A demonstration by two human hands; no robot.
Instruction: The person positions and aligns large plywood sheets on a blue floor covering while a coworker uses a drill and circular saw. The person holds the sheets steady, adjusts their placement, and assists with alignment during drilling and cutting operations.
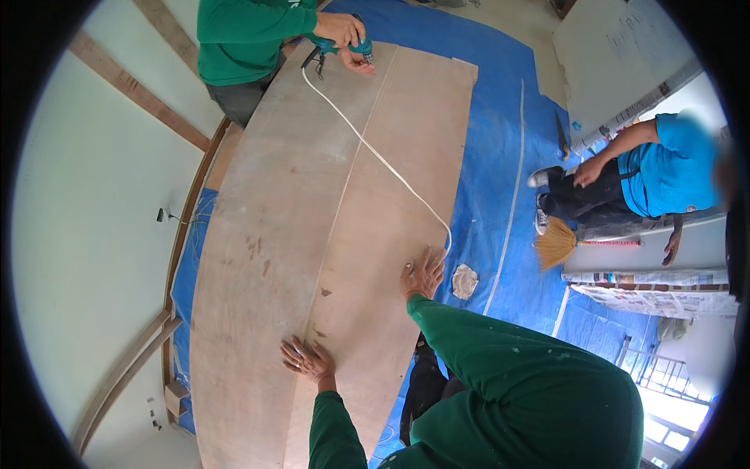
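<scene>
A long tan plywood panel (258, 195) stretches away before me, with a lengthwise seam and a few darker patches. My left hand (310, 362) lies flat on it near the seam, fingers spread, holding nothing. At the panel's right edge rests my right hand (423, 277), its fingers apart. A white cord (375, 154) runs across the panel and drops over the edge beside that hand. It leads to a teal power drill (362, 48) at the far end, held by a co-worker in a green sleeve (258, 27). The co-worker's other hand is by the drill's tip.
Blue sheeting (500, 156) covers the floor. A person in a blue shirt (668, 168) stands at right beside a straw broom (556, 244). A round pale object (465, 281) lies near the panel's right edge; a handsaw (562, 137) is farther back. White walls with wooden strips (125, 82) border the left.
</scene>
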